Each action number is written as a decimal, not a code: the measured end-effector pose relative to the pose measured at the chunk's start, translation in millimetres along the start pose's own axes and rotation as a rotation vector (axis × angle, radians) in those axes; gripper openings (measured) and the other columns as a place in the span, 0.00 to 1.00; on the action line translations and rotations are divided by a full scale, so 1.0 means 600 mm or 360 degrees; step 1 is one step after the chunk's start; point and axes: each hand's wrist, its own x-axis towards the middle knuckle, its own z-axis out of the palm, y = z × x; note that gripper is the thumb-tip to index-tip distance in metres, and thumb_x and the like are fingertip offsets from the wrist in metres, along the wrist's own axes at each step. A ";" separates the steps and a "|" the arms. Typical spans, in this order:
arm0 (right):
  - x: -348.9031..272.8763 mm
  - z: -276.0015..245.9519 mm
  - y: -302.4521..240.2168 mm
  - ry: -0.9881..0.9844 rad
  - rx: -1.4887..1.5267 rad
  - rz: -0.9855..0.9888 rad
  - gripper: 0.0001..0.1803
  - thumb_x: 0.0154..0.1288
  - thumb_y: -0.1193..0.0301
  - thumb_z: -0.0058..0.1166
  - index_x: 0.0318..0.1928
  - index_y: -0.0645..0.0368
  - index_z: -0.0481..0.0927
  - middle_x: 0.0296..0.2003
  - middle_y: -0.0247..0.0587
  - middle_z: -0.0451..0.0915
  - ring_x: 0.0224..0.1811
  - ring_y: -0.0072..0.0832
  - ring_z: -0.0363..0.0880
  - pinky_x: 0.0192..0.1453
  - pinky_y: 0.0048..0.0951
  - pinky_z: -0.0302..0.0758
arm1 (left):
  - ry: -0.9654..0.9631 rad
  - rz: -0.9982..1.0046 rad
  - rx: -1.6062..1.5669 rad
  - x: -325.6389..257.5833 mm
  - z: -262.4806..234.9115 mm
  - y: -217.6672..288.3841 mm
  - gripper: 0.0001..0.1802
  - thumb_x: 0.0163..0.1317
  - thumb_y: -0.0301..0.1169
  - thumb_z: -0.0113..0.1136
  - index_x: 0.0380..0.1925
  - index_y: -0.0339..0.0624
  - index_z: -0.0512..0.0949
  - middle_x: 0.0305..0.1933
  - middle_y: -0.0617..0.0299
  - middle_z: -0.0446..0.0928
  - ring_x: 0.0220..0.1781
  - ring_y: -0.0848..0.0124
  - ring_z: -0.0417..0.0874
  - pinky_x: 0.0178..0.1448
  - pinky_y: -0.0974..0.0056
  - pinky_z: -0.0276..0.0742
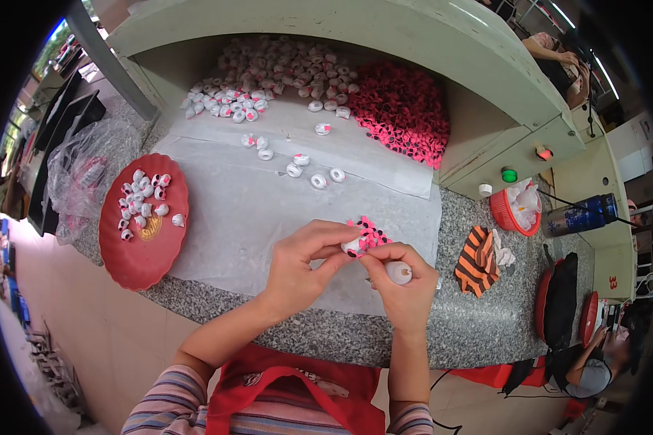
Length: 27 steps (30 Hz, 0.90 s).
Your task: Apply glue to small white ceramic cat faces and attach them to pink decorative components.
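My left hand (305,257) pinches a small white rounded piece (353,247) between thumb and fingertips; a pink and black bit shows at its lower edge. My right hand (406,286) is closed round a small whitish bottle (399,272), its rounded end showing at the palm. The right thumb and forefinger meet the white piece, and whether they pinch a bit of their own is hidden. Just beyond the fingertips lies a small heap of pink and black bits (374,233) on the white sheet (225,225).
Beneath the pale green shelf are loose white ring-shaped pieces (283,69) and a large pink and black heap (403,109). Left stands a red scalloped plate (134,264) with several decorated pieces. Right are a striped orange cloth (477,262), a red basket (515,210) and a blue bottle (584,215).
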 end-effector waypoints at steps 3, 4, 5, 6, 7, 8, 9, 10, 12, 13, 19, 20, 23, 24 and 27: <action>-0.002 0.000 0.005 0.0020 -0.0006 -0.0014 0.07 0.48 0.82 0.59 0.30 0.63 0.77 0.25 0.32 0.76 0.24 0.13 0.71 0.23 0.13 0.68 | -0.0039 -0.0073 -0.0131 -0.002 0.002 0.000 0.19 0.49 0.11 0.52 0.44 0.34 0.73 0.49 0.52 0.70 0.50 0.65 0.74 0.52 0.66 0.75; -0.002 -0.001 0.011 0.0028 -0.0008 -0.0019 0.07 0.48 0.82 0.59 0.30 0.63 0.77 0.25 0.32 0.76 0.24 0.13 0.71 0.23 0.13 0.68 | -0.0048 -0.0068 -0.0133 -0.002 0.001 0.001 0.19 0.49 0.11 0.52 0.44 0.34 0.73 0.49 0.52 0.70 0.50 0.65 0.74 0.52 0.66 0.75; -0.002 -0.002 0.017 0.0039 -0.0068 -0.0139 0.07 0.48 0.82 0.59 0.30 0.63 0.77 0.25 0.31 0.76 0.24 0.13 0.71 0.25 0.13 0.67 | -0.0057 -0.0142 -0.0294 -0.001 0.000 0.004 0.19 0.50 0.11 0.53 0.44 0.33 0.73 0.49 0.52 0.70 0.50 0.65 0.74 0.53 0.66 0.74; -0.002 0.001 0.018 0.0044 -0.0126 -0.0254 0.08 0.48 0.82 0.60 0.31 0.63 0.76 0.25 0.31 0.76 0.24 0.13 0.71 0.26 0.13 0.67 | -0.0061 -0.0221 -0.0453 -0.002 -0.002 0.005 0.19 0.50 0.12 0.53 0.44 0.33 0.73 0.49 0.51 0.70 0.49 0.65 0.74 0.53 0.66 0.74; -0.003 0.002 0.014 0.0047 -0.0126 -0.0253 0.08 0.48 0.82 0.60 0.31 0.63 0.76 0.25 0.31 0.76 0.24 0.13 0.71 0.26 0.13 0.67 | -0.0064 -0.0223 -0.0454 -0.001 -0.003 0.004 0.19 0.50 0.12 0.53 0.44 0.33 0.73 0.49 0.51 0.70 0.49 0.65 0.74 0.53 0.66 0.74; -0.005 0.003 0.006 0.0044 -0.0017 -0.0090 0.09 0.47 0.83 0.59 0.32 0.64 0.77 0.25 0.31 0.75 0.25 0.14 0.71 0.27 0.13 0.67 | -0.0064 -0.0238 -0.0479 0.000 -0.004 0.002 0.19 0.50 0.12 0.53 0.44 0.33 0.73 0.48 0.50 0.71 0.49 0.65 0.74 0.53 0.66 0.74; -0.005 0.005 0.000 0.0038 0.0094 0.0071 0.09 0.47 0.83 0.59 0.32 0.64 0.77 0.25 0.32 0.75 0.26 0.14 0.71 0.29 0.14 0.66 | -0.0061 -0.0252 -0.0504 0.001 -0.005 0.001 0.18 0.51 0.13 0.53 0.44 0.33 0.73 0.48 0.50 0.72 0.49 0.64 0.75 0.53 0.66 0.73; -0.004 0.005 0.000 0.0036 0.0094 0.0072 0.09 0.47 0.83 0.59 0.32 0.64 0.77 0.25 0.32 0.75 0.26 0.14 0.71 0.29 0.14 0.66 | -0.0059 -0.0253 -0.0503 0.001 -0.006 0.001 0.18 0.51 0.13 0.53 0.44 0.33 0.73 0.48 0.50 0.72 0.49 0.64 0.75 0.53 0.66 0.73; -0.003 0.004 -0.001 -0.0060 0.0095 -0.0008 0.11 0.46 0.85 0.59 0.33 0.65 0.77 0.25 0.33 0.75 0.28 0.16 0.71 0.30 0.15 0.66 | -0.0083 -0.0280 -0.0606 0.000 -0.004 0.002 0.17 0.52 0.13 0.53 0.43 0.33 0.74 0.46 0.49 0.72 0.48 0.64 0.75 0.53 0.66 0.73; -0.003 0.003 0.002 -0.0063 0.0096 -0.0004 0.11 0.46 0.85 0.59 0.33 0.65 0.77 0.25 0.33 0.75 0.28 0.16 0.71 0.30 0.15 0.66 | -0.0080 -0.0283 -0.0606 -0.001 -0.004 0.003 0.17 0.52 0.13 0.53 0.43 0.33 0.74 0.46 0.49 0.72 0.48 0.64 0.75 0.53 0.66 0.73; -0.004 0.003 0.008 -0.0055 0.0006 -0.0224 0.11 0.45 0.86 0.58 0.33 0.65 0.78 0.26 0.37 0.76 0.30 0.21 0.72 0.35 0.19 0.68 | -0.0042 -0.0143 -0.0572 -0.004 0.002 -0.004 0.13 0.53 0.14 0.52 0.40 0.32 0.74 0.47 0.47 0.72 0.48 0.64 0.75 0.52 0.65 0.73; -0.004 0.004 0.009 -0.0055 0.0008 -0.0230 0.11 0.45 0.86 0.58 0.33 0.65 0.78 0.26 0.37 0.76 0.31 0.21 0.72 0.36 0.20 0.68 | -0.0050 -0.0122 -0.0540 -0.005 0.001 -0.004 0.13 0.53 0.14 0.52 0.40 0.31 0.74 0.47 0.47 0.72 0.48 0.64 0.75 0.52 0.64 0.73; -0.005 0.004 0.010 -0.0054 0.0002 -0.0234 0.11 0.44 0.86 0.58 0.33 0.65 0.78 0.26 0.37 0.76 0.31 0.22 0.73 0.37 0.20 0.68 | -0.0056 -0.0098 -0.0522 -0.006 0.002 -0.005 0.12 0.54 0.14 0.52 0.39 0.31 0.74 0.48 0.47 0.71 0.49 0.64 0.75 0.52 0.64 0.73; -0.005 0.003 0.010 -0.0052 -0.0008 -0.0234 0.11 0.44 0.86 0.58 0.32 0.65 0.78 0.26 0.37 0.76 0.31 0.22 0.73 0.37 0.20 0.68 | -0.0054 -0.0092 -0.0537 -0.007 0.003 -0.005 0.12 0.54 0.14 0.51 0.39 0.31 0.74 0.48 0.47 0.71 0.49 0.64 0.75 0.52 0.64 0.73; -0.006 0.003 0.012 -0.0046 0.0007 -0.0227 0.11 0.44 0.86 0.59 0.32 0.64 0.78 0.27 0.37 0.76 0.31 0.21 0.73 0.36 0.20 0.68 | -0.0059 -0.0096 -0.0513 -0.007 0.004 -0.003 0.12 0.54 0.14 0.51 0.39 0.31 0.74 0.48 0.46 0.71 0.49 0.64 0.74 0.52 0.64 0.73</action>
